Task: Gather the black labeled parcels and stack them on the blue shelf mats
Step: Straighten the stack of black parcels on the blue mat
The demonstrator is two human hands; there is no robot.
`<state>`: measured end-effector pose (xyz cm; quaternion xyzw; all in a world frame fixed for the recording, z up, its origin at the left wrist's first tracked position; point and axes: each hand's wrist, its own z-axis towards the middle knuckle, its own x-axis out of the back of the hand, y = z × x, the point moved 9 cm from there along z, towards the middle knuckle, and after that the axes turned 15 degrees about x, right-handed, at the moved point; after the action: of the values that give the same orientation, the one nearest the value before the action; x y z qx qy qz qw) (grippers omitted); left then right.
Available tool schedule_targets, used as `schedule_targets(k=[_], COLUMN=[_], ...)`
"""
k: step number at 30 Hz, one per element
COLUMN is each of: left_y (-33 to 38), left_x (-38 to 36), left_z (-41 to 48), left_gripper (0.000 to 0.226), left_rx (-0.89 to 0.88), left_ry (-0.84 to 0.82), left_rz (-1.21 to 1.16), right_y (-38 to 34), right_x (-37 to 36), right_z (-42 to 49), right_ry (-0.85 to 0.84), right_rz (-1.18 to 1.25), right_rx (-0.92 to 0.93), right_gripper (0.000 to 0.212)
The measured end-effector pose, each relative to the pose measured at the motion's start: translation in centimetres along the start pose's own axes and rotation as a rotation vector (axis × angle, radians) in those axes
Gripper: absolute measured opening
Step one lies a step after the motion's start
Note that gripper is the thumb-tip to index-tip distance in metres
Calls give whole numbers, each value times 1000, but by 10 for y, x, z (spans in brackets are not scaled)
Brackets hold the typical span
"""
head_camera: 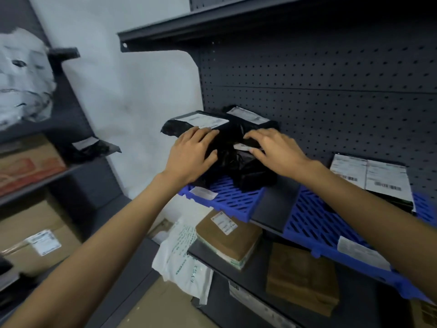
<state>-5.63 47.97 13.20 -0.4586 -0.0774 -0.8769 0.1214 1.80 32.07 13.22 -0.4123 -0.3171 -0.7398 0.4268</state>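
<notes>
Left hand [191, 155] and right hand [272, 150] lie flat, fingers spread, gripping nothing, on the parcel pile [227, 147] at the left mat's [236, 200] back edge; its front edge lies bare

A dark grey perforated metal back panel [331, 91] rises behind the shelving. On the lower grey shelf lie 2 brown cardboard boxes: one with a white label [228, 237], the other plain and flat [302, 280]. A white printed plastic mailer bag [182, 259] hangs just beside the labelled box. At far left, a crumpled white plastic bag [23, 76] sits above a large brown carton [35, 245].
</notes>
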Motion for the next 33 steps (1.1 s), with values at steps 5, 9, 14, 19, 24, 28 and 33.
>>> schedule_targets(k=[5,9,14,19,24,28,33], left_y=[-24,-30,-31,-29,-26,-31,-44], left_x=[-26,-44,-50,-53,-58,-59,-54], left_z=[28,45,50,50,53,54,50], left_gripper=[58,55,55,57,49,44,43], left_rx=[90,148,192,204,209,215,232], left_ry=[-56,-73,-70,-82,-95,-102,-112], left_rz=[52,48,-68,-209,-263,-316,-355], right_y=[7,16,35,35,36,27,12], right_x=[-16,-31,-49,-58,-60,-55,-46], right_z=[45,76,105,117,117,114,110], right_ry=[5,-11,-90,-156,-160,-113,-48], right_rz=[25,37,93,210,250,285,317], right_rx=[67,120,149,264,286,308,329], right_gripper=[41,48,55,49,46,46,43])
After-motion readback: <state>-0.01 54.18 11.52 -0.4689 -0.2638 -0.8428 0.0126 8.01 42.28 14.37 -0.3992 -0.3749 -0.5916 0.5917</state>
